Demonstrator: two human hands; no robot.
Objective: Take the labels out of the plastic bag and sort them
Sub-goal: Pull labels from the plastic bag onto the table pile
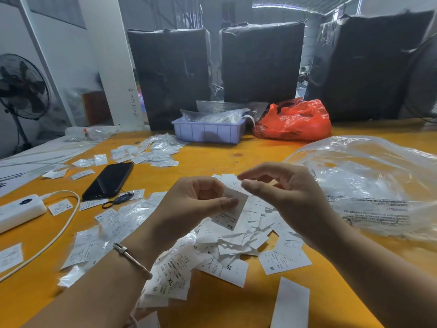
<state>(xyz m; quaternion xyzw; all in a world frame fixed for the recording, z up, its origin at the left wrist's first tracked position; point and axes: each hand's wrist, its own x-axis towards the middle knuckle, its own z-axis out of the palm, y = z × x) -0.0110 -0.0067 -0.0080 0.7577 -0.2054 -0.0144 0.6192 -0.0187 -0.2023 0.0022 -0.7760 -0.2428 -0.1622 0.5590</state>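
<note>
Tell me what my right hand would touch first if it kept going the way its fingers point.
Your right hand points left, toward the white XS label pinched in your left hand. It would probably meet that label's upper edge or your left fingers first, though depth is hard to judge from this one view.

A black phone [108, 180] is laid face up on the yellow table [248, 152], near a white power bank [20, 211] with its cable [59, 235]. Farther back, a lilac tray [208, 132] and a red bag [294, 121] are seen before what appear to be black-wrapped bales [262, 62].
</note>
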